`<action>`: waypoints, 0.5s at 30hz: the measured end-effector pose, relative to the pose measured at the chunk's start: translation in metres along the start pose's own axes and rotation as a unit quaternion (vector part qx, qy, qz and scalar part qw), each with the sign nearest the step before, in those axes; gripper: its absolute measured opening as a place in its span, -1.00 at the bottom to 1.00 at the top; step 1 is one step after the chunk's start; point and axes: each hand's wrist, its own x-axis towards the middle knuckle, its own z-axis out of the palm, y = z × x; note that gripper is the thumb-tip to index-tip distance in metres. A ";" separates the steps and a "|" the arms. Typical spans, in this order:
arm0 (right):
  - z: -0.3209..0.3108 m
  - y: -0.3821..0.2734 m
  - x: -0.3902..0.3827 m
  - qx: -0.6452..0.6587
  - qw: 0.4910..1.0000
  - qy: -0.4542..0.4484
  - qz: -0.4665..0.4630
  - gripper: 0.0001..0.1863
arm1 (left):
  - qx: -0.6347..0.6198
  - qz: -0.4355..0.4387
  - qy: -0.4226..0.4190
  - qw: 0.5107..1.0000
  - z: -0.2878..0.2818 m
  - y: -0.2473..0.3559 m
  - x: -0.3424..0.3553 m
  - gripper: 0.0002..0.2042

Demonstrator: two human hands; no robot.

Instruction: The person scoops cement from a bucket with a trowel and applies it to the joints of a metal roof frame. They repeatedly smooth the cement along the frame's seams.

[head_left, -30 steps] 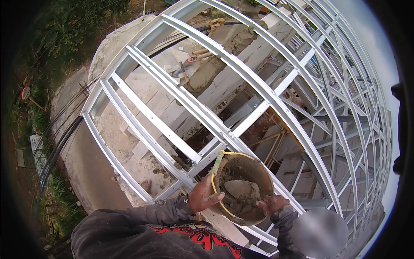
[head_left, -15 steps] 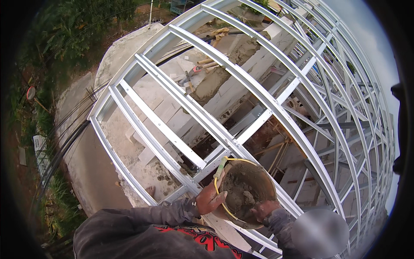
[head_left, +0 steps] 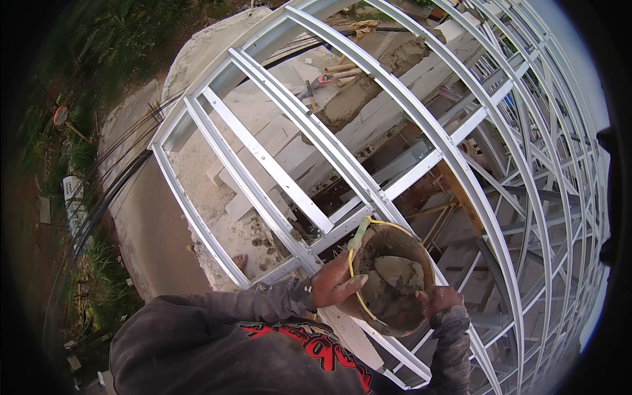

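Observation:
A round bucket [head_left: 420, 253] of grey wet mortar [head_left: 378, 299] rests against the metal framing in front of me. Its yellow wire handle [head_left: 353, 280], with a pale green grip, hangs over the left side. My left hand [head_left: 334, 283] steadies the bucket at that side, thumb along the outside near the wire and fingers partly hidden. At the right rim, my right hand [head_left: 442, 301] is closed on a trowel whose handle is mostly covered by the fingers. The mortar-smeared trowel blade [head_left: 398, 272] shows inside the bucket.
Silvery metal rafters [head_left: 263, 158] surround me, with open gaps between them. Below lie pale blocks [head_left: 247, 194], a block wall topped with mortar [head_left: 352, 99], and a hammer-like tool [head_left: 311, 97]. Dark cables [head_left: 118, 187] run at left, above a paved path. A bare foot [head_left: 239, 261] shows beneath the frame.
My right hand has moved up and right to the bucket's rim, and the trowel blade now shows above the mortar. The view has shifted, while my left hand stays at the bucket.

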 end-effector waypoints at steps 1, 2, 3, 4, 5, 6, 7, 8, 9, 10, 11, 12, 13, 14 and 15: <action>0.001 -0.003 0.001 -0.007 1.000 0.019 0.024 -0.58 | -0.008 0.011 0.003 1.000 0.000 -0.002 -0.001 -0.35; 0.002 -0.006 0.003 -0.043 0.995 0.050 0.079 -0.59 | 0.009 0.011 0.004 1.000 0.001 -0.005 -0.002 -0.36; 0.003 -0.007 0.004 -0.033 0.999 0.013 -0.032 -0.60 | 0.036 0.004 0.003 0.999 0.001 -0.008 -0.003 -0.36; 0.008 -0.014 0.007 -0.052 0.992 -0.014 -0.111 -0.60 | 0.051 0.008 0.006 0.999 0.001 -0.011 -0.004 -0.36; 0.009 -0.013 0.008 -0.045 0.974 -0.051 -0.214 -0.61 | 0.065 0.013 0.011 0.998 0.002 -0.014 -0.005 -0.36; 0.014 -0.017 0.009 -0.041 0.968 -0.073 -0.238 -0.64 | 0.058 0.002 0.004 0.998 0.003 -0.016 -0.007 -0.35; 0.014 -0.015 0.010 -0.069 0.979 -0.037 -0.191 -0.64 | 0.055 -0.006 -0.005 0.998 0.003 -0.018 -0.007 -0.33; 0.016 -0.015 0.010 -0.080 0.984 -0.003 -0.159 -0.65 | 0.046 -0.006 -0.002 0.999 0.002 -0.019 -0.008 -0.31; 0.017 -0.012 0.011 -0.098 0.988 -0.002 -0.118 -0.65 | 0.062 -0.010 -0.002 0.998 0.004 -0.019 -0.008 -0.32; 0.016 -0.008 0.011 -0.095 0.993 0.031 -0.061 -0.58 | 0.073 -0.004 0.010 0.997 0.005 -0.019 -0.008 -0.33; 0.016 -0.007 0.012 -0.013 0.996 0.026 -0.081 -0.57 | 0.084 0.001 0.021 0.996 0.005 -0.019 -0.007 -0.34; 0.013 -0.002 0.012 0.046 0.996 0.012 -0.073 -0.56 | 0.094 -0.002 0.016 0.995 0.005 -0.018 -0.007 -0.34; 0.012 0.000 0.013 0.075 0.997 -0.013 -0.027 -0.56 | 0.104 -0.004 0.010 0.994 0.005 -0.017 -0.006 -0.35; 0.009 0.001 0.014 0.080 0.990 -0.109 -0.048 -0.56 | 0.115 -0.005 0.004 0.993 0.004 -0.016 -0.005 -0.35; 0.006 0.004 0.013 0.070 0.993 -0.078 -0.053 -0.56 | 0.105 0.008 0.009 0.994 0.004 -0.015 -0.004 -0.35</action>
